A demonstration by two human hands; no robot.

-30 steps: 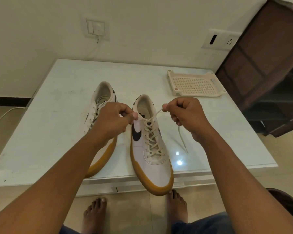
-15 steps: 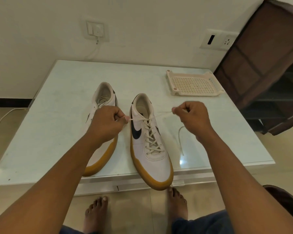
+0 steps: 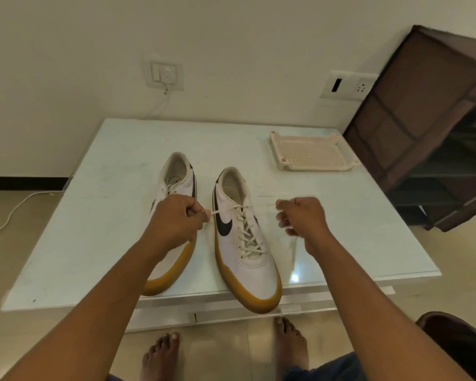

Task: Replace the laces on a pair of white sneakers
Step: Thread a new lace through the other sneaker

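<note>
Two white sneakers with tan soles stand on the glass table (image 3: 99, 243), toes toward me. The right sneaker (image 3: 248, 259) has a dark swoosh and a cream lace (image 3: 248, 232) criss-crossed up its eyelets. My left hand (image 3: 173, 218) pinches the lace's left end just left of the shoe's collar. My right hand (image 3: 302, 218) grips the right end, pulled out taut to the right; a loose tail hangs below it, blurred. The left sneaker (image 3: 176, 182) lies partly under my left hand and forearm.
A cream perforated plastic tray (image 3: 311, 154) sits at the table's back right. A dark brown shelf unit (image 3: 434, 127) stands right of the table. Wall sockets and a white cable run behind. My bare feet (image 3: 162, 353) are on the floor below the table's front edge.
Both hands have moved apart sideways, drawing the lace ends outward and tightening them across the top eyelets. The view has tilted up a little.
</note>
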